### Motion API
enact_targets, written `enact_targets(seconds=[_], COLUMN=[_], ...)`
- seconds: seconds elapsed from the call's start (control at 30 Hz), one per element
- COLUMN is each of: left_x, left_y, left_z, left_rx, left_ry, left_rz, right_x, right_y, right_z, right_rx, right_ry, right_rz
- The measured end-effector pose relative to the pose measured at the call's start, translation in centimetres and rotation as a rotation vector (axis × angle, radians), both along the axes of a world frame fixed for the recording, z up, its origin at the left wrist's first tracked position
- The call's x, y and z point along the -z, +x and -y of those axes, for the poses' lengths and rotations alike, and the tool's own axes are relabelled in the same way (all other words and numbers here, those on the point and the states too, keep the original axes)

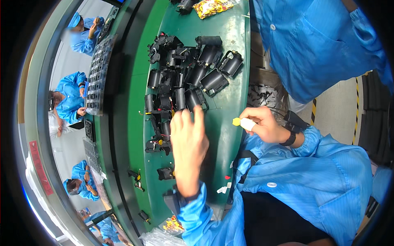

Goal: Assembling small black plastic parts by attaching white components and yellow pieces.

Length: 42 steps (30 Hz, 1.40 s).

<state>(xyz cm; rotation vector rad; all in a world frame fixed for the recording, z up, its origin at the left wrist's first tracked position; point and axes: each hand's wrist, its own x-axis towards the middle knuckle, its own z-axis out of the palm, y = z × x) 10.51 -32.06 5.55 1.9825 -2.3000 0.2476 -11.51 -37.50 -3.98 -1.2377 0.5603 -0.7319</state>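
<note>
The right hand (pixel 264 125) has its grip pinched together on a small yellow piece (pixel 236 121), which sits out over the right edge of the counter (pixel 219 151); the white bit (pixel 247 124) at its fingertips may be a finger cover. The left hand (pixel 189 137) reaches over the counter, fingers slightly apart, by the lower end of a pile of black housings (pixel 176 76) — I cannot tell whether its grip has closed on one. That pile crowds the counter's left edge, and the left hand hides part of it. One black housing (pixel 166 173) lies just beside the left wrist. Near the counter's top end lies a bag of yellow and red pieces (pixel 211 7); a second bag (pixel 172 224) and clear plastic (pixel 162 238) fill its lower end. White labels (pixel 223 189) lie by the right edge — beyond it, higher up, stands a blue-coated co-worker (pixel 312 37).
</note>
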Motion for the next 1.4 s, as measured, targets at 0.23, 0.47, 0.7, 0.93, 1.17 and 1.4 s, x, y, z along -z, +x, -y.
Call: enact_targets(seconds=[0.23, 0.47, 0.7, 0.93, 1.17, 1.4], left_x=[-0.6, -2.4, -0.4, -2.0, -2.9, -2.6], left_y=[0.0, -2.4, -1.0, -0.6, -0.5, -0.4], left_z=[-0.6, -7.2, -10.5, -11.4, -11.5, -11.4], left_rx=[-0.045, -0.355, -0.382, -0.310, -0.219, -0.200], left_ry=[0.215, 0.216, 0.143, 0.189, 0.203, 0.184], left_rz=[-0.120, -1.650, -1.492, -1.184, -1.091, -1.140], right_x=[-2.1, -5.0, -5.6, -7.5, -8.5, -8.0], right_y=[-0.1, 4.2, 6.0, 7.1, 7.2, 6.8], right_z=[0.3, -0.7, -0.9, -0.6, -0.1, -1.2], right_rx=[-0.058, -0.324, -0.489, -0.578, -0.691, -0.502], right_ry=[-0.053, 0.305, -0.220, -0.557, -0.530, -0.670], right_rz=[0.110, 0.381, 0.200, 0.093, -0.062, 0.004])
